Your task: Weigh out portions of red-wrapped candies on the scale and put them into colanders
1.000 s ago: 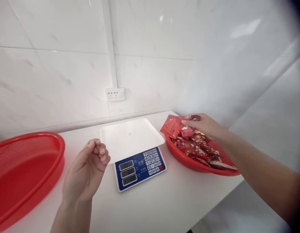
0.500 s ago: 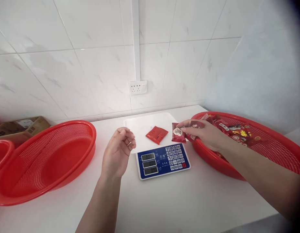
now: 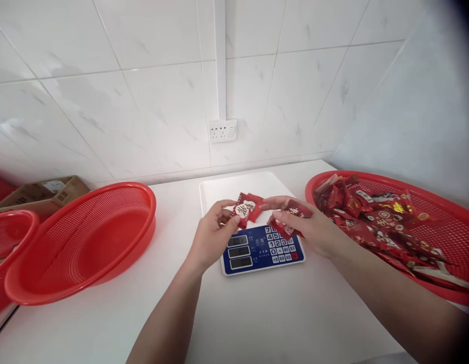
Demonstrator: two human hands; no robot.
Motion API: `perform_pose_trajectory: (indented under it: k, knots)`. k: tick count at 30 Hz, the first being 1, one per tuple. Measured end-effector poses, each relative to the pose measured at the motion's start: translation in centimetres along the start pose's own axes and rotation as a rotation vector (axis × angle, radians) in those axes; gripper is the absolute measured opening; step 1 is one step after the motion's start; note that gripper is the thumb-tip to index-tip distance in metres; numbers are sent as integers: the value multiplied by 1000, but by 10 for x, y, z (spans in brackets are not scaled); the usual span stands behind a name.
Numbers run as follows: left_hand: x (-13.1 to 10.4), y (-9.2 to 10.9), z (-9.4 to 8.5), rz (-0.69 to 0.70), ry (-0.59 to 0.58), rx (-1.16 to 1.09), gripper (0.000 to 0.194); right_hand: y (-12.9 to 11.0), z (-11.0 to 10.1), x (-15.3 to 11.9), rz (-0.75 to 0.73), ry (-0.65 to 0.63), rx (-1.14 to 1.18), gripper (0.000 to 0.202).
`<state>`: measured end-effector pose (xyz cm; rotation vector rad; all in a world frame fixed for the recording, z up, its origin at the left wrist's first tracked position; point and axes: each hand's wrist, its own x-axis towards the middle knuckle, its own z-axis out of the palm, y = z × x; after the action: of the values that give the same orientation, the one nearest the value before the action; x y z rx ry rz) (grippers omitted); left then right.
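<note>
Between the thumb and fingers of my left hand [image 3: 214,233] is a dark red packet [image 3: 242,210] with a white patch and black writing. A brighter red packet [image 3: 256,202] lies behind it on the scale's white pan, partly hidden. My right hand [image 3: 308,225] grips another dark red packet [image 3: 287,218], tilted, over the keypad's upper edge. Both hands are above the front of the digital scale [image 3: 260,252], whose blue panel has three small displays and white number keys.
To the right, a red mesh basket [image 3: 447,210] holds many red packets [image 3: 386,220]. An oval red basket [image 3: 116,237] stands at the left, overlapped by another red basket [image 3: 14,222]. Behind them is a cardboard box [image 3: 71,187]. A socket [image 3: 222,131] is on the tiled wall.
My left hand has moved right and closed on a dark red packet. My right hand has come slightly lower with a packet in it. The view has shifted a little left.
</note>
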<state>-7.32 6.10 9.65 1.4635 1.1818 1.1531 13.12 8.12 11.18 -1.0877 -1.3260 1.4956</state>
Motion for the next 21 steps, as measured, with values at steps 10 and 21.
perform_pose_trajectory:
  k: [10,21]
  knots:
    - [4,-14,-24,145,35,730,44,10,-12,29,138,204,235,58]
    - [-1,-5,-23,168,36,642,39,17,-2,48,10,-22,-81,75]
